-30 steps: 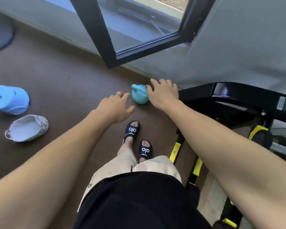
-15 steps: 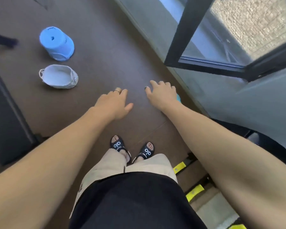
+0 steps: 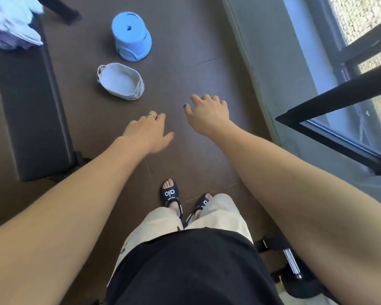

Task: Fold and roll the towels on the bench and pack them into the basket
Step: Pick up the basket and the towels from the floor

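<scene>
View has swung from the window to the bench (image 3: 29,102), towels (image 3: 11,25) and basket (image 3: 119,81); left hand (image 3: 147,133) and right hand (image 3: 207,115) loose, empty; folding not begun.

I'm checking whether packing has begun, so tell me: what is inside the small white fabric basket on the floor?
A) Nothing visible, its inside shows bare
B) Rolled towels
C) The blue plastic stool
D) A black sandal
A: the small white fabric basket shows only its bare pale lining, while the pale crumpled towels lie on the dark padded bench and both the left hand and right hand hold nothing.
</scene>
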Motion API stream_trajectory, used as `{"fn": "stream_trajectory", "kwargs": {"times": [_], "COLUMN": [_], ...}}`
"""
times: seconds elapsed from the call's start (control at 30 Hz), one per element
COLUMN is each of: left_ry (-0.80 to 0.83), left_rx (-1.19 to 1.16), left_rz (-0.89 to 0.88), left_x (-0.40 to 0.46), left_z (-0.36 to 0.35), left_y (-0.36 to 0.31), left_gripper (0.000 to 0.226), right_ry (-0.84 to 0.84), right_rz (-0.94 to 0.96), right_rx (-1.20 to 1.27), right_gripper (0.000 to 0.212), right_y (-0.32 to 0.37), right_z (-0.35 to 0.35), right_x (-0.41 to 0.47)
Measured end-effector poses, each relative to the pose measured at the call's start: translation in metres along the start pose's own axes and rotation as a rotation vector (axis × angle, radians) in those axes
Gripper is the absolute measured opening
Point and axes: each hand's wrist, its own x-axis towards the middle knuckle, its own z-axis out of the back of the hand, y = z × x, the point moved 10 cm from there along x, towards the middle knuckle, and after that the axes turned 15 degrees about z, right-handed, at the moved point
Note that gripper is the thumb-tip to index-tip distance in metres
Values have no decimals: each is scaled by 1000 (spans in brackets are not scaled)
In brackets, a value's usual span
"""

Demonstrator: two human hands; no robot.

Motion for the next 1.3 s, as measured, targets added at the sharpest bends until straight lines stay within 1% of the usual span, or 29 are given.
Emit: {"fn": "stream_trajectory", "kwargs": {"times": [0.2, 0.27, 0.33, 0.53, 0.73, 0.93, 1.07, 1.17, 1.3], "left_ry": [13, 10, -1, 8, -5, -24, -1, -9, -24], "left_rx": [-72, -110, -112, -213, -293, -346, -364, -400, -423], "left_rz": [59, 137, 141, 289, 366, 403, 396, 390, 406], "left_x": [34, 51, 56, 87, 126, 187, 226, 257, 298], "left_z": [26, 41, 47, 75, 103, 132, 153, 181, 224], "left_y": [17, 27, 28, 47, 71, 114, 140, 155, 167], "left_gripper": [63, 62, 61, 60, 64, 60, 57, 54, 55], "right_ry": [32, 67, 82, 137, 182, 204, 219, 209, 207], "right_rz": [78, 144, 144, 324, 428, 491, 489, 492, 519], "right_rx": [-36, -48, -64, -127, -199, -266, -268, -269, -297], "right_gripper": [47, 47, 46, 42, 49, 46, 46, 43, 46], "right_y": [16, 22, 20, 37, 65, 103, 119, 129, 137], "right_z": [17, 25, 27, 50, 68, 88, 103, 124, 151], "right_x": [57, 92, 102, 165, 230, 305, 355, 396, 449]}}
